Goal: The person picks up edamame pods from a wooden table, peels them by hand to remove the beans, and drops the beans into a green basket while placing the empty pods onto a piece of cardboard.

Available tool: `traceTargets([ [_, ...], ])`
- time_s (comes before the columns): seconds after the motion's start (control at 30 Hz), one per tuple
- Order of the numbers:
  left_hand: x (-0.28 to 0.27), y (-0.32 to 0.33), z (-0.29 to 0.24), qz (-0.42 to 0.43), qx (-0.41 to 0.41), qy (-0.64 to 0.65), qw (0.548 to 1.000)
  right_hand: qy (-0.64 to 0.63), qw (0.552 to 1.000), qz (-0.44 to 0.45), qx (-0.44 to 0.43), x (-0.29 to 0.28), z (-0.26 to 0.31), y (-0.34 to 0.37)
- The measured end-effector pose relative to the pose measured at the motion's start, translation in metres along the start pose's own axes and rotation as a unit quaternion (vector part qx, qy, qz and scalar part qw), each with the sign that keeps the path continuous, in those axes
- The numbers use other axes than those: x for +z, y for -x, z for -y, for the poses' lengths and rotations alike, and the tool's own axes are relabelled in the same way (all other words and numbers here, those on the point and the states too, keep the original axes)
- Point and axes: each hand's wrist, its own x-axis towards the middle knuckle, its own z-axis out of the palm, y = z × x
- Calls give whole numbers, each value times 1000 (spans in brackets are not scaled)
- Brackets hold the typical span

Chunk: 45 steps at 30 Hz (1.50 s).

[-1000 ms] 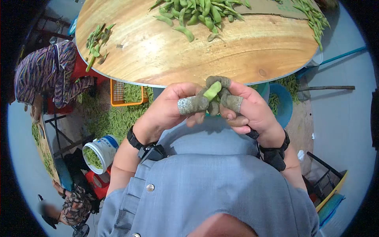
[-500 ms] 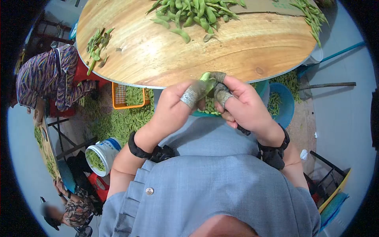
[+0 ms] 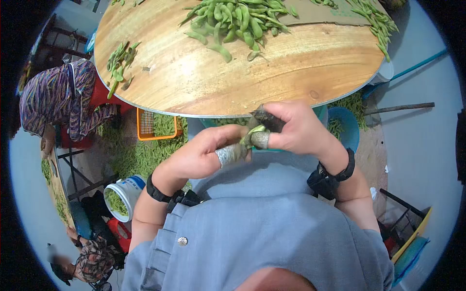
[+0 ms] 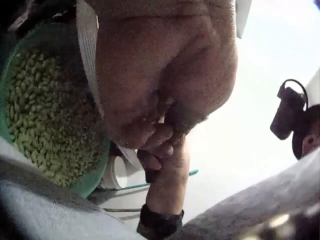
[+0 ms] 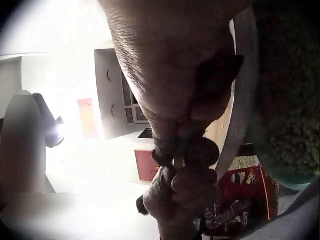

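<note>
A green soybean pod [image 3: 257,130] is between my two hands, just off the table's near edge, mostly covered by fingers. My left hand [image 3: 196,153] pinches its lower left end, with silvery tape around the thumb. From the right, my right hand [image 3: 301,127] pinches the pod with its dirty, wrapped thumb and finger. Below the hands, a green basin [image 4: 95,177] holds many shelled beans [image 4: 47,115]. In front, a heap of pods [image 3: 225,22] lies on the wooden table [image 3: 165,92]. Both wrist views are dark around the fingers.
More pods [image 3: 119,60] lie at the table's left edge. Left of me are an orange basket [image 3: 139,126], a white bucket [image 3: 136,186] and pods strewn over the floor. A blue basin [image 3: 353,133] stands to the right. Two other people sit at left, one in a striped top [image 3: 53,97].
My hands have shifted around the pod: the left has dropped slightly towards my body, while the right has turned and risen to the table edge. The pod sits lower than half a second ago.
</note>
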Motion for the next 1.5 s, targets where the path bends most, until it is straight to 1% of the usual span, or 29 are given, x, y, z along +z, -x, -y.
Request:
traceTargets([
  [0.13, -2, -1, 6, -83, -63, -40, 994, 105, 989, -80, -64, 10, 1, -2],
  [0.2, -6, 1, 17, -104, -92, 186, 973, 40, 994, -94, -43, 19, -2, 1],
  [0.27, -12, 1, 25, -69, -63, 264, 960, -28, 993, -111, -21, 23, 1, 4],
  [0.3, -14, 2, 28, -35, -32, 340, 939, -156, 979, -102, 83, 21, 6, 7],
  [0.33, -12, 5, 24, -110, -29, 284, 952, -278, 938, -87, 188, 21, 8, 10],
  [0.37, -15, 4, 33, -159, -4, 276, 948, -278, 938, -81, 192, 25, 4, 11],
  [0.43, -18, 5, 31, -207, 3, 162, 965, -76, 984, -154, 41, 33, -9, 11],
  [0.47, -16, 5, 29, -210, 3, 163, 964, 84, 990, -110, -38, 27, -12, 13],
  [0.53, -9, 0, 26, -209, 57, -38, 975, 108, 982, -151, -30, 31, -1, 13],
  [0.57, -9, -1, 26, -209, 58, -38, 975, 133, 971, -196, -23, 32, 5, 12],
  [0.63, -7, -2, 29, -205, 115, -142, 962, 62, 975, -210, 46, 32, 10, 6],
  [0.7, -8, -3, 31, -187, 120, -139, 965, -206, 966, -122, 101, 29, 9, -1],
  [0.77, -11, 1, 21, -179, 16, -82, 980, -216, 965, -124, 85, 31, 9, 0],
  [0.8, -15, 3, 24, -181, 15, -83, 980, -227, 963, -125, 70, 32, 9, -1],
  [0.83, -20, 5, 28, -130, 1, 107, 986, -239, 961, -127, 55, 33, 9, -1],
  [0.87, -23, 7, 30, -73, -12, 292, 954, -241, 961, -126, 56, 33, 9, -1],
  [0.93, -13, 6, 28, -72, 9, 356, 932, -408, 903, -86, 105, 29, 10, -1],
  [0.97, -9, 4, 28, -69, 30, 418, 905, -408, 903, -87, 105, 29, 6, -1],
  [1.0, -9, 0, 28, -68, 32, 417, 906, -408, 901, -83, 121, 29, 1, -2],
  [1.07, -10, -6, 32, -207, 23, 154, 966, -408, 899, -79, 138, 28, -1, -1],
  [1.1, -11, -7, 35, -208, 24, 154, 966, -128, 972, -198, 25, 27, 0, 1],
  [1.13, -11, -8, 37, -248, 63, -12, 967, 167, 936, -296, -92, 26, 2, 1],
  [1.17, -11, -9, 38, -280, 99, -178, 938, 168, 935, -297, -94, 27, 5, 2],
  [1.23, -6, -9, 26, -272, 125, -245, 922, 107, 961, -223, -125, 32, 13, 4],
  [1.27, -5, -9, 22, -223, 125, -178, 950, 0, 972, -209, -105, 39, 2, 2],
  [1.3, -4, -9, 18, -174, 124, -108, 971, 2, 972, -211, -107, 36, 7, 4],
  [1.33, -2, -8, 16, -139, 124, -47, 981, -173, 974, -143, -13, 33, 15, 8],
  [1.37, -2, -8, 15, -140, 124, -46, 981, -342, 933, -69, 84, 32, 19, 10],
  [1.5, 1, -12, 15, -67, 71, 147, 984, -373, 924, -27, 81, 26, 20, 8],
])
